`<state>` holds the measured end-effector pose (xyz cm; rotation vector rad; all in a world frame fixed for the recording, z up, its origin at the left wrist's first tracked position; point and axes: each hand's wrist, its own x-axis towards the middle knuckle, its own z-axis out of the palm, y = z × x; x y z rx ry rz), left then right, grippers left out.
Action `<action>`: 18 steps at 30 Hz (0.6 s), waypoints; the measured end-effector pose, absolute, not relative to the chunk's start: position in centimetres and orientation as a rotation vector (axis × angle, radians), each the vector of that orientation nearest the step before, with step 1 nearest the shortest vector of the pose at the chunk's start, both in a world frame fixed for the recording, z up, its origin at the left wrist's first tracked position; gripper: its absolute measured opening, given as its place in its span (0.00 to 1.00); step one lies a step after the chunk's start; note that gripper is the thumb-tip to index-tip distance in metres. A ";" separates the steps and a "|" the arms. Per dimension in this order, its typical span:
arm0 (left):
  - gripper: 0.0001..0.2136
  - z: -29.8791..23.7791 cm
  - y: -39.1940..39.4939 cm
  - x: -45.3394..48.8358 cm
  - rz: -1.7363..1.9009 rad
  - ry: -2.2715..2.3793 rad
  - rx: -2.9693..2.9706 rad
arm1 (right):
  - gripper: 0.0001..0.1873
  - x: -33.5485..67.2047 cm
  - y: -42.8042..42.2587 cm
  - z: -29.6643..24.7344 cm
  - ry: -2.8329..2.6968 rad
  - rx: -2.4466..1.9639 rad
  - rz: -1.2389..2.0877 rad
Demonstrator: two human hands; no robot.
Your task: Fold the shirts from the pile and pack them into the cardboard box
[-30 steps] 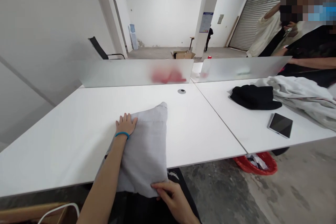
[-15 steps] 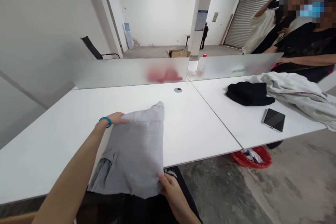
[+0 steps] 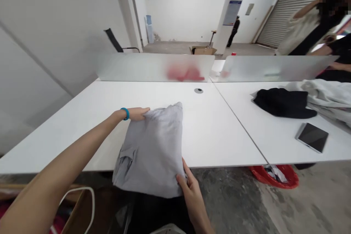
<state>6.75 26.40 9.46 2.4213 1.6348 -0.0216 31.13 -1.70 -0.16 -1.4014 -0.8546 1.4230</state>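
A folded grey garment (image 3: 156, 150) lies at the front of the white table (image 3: 216, 128), its lower part hanging past the near edge. Its exact kind is hidden by the folding; a gathered fold shows at its lower left. My left hand (image 3: 138, 113), with a blue wristband (image 3: 125, 113), is closed on the upper left edge of the cloth. At the lower right corner, my right hand (image 3: 192, 188) pinches the garment, thumb on top and fingers along the side.
A frosted divider (image 3: 131, 67) runs along the table's back. To the right lie a black cloth (image 3: 283, 102), white cloth (image 3: 329, 93) and a dark-screened tablet (image 3: 314, 137). A red-lined bin (image 3: 292, 179) stands below the table. An open box (image 3: 78, 204) sits at lower left. People stand at far right.
My view has turned, so the table and the things on it sit differently in the picture. My left hand now grips the garment's upper left edge more closely; my right hand keeps the lower right corner.
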 end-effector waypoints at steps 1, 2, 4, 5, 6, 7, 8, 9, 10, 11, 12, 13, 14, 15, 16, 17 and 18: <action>0.17 10.3 26.0 6.4 -0.086 1.546 2.394 | 0.41 31.2 -1.4 0.1 -0.844 -1.366 1.455; 0.16 11.1 25.5 6.0 -0.123 1.461 2.379 | 0.40 31.1 -1.0 0.4 -0.831 -1.325 1.488; 0.15 12.7 24.3 4.6 -0.103 1.389 2.386 | 0.37 30.8 -0.3 1.0 -0.810 -1.242 1.539; 0.14 13.3 23.6 3.7 -0.067 1.403 2.390 | 0.35 30.5 0.1 1.3 -0.811 -1.210 1.554; 0.13 13.9 22.9 2.6 -0.027 1.432 2.385 | 0.34 30.1 0.5 1.5 -0.827 -1.187 1.564; 0.13 14.5 22.1 1.3 0.021 1.469 2.370 | 0.32 29.6 1.0 1.8 -0.856 -1.174 1.571; 0.12 15.0 21.2 -0.2 0.076 1.512 2.348 | 0.32 28.9 1.5 2.0 -0.897 -1.161 1.581; 0.12 15.5 20.1 -1.9 0.134 1.557 2.317 | 0.31 28.1 2.0 2.2 -0.946 -1.145 1.593; 0.12 16.1 18.8 -3.7 0.193 1.608 2.280 | 0.31 27.2 2.5 2.4 -0.995 -1.125 1.609; 0.12 16.8 17.4 -5.6 0.251 1.668 2.235 | 0.31 26.1 3.1 2.7 -1.045 -1.098 1.632; 0.13 17.5 15.8 -7.6 0.301 1.738 2.184 | 0.31 24.9 3.6 3.0 -1.095 -1.061 1.662; 0.13 18.3 13.9 -9.5 0.335 1.819 2.128 | 0.31 23.5 4.1 3.4 -1.148 -1.014 1.698; 0.14 19.1 11.9 -11.5 0.356 1.910 2.073 | 0.31 22.0 4.5 3.8 -1.208 -0.962 1.740; 0.15 19.8 9.7 -13.4 0.364 2.006 2.020 | 0.31 20.3 4.9 4.2 -1.272 -0.905 1.784; 0.16 20.6 7.5 -15.2 0.365 2.099 1.975 | 0.30 18.6 5.1 4.5 -1.336 -0.846 1.827; 0.16 21.2 5.2 -16.9 0.363 2.187 1.928 | 0.30 16.7 5.3 4.9 -1.397 -0.790 1.866; 0.16 21.6 3.0 -18.6 0.365 2.268 1.872 | 0.29 14.8 5.2 5.1 -1.454 -0.743 1.897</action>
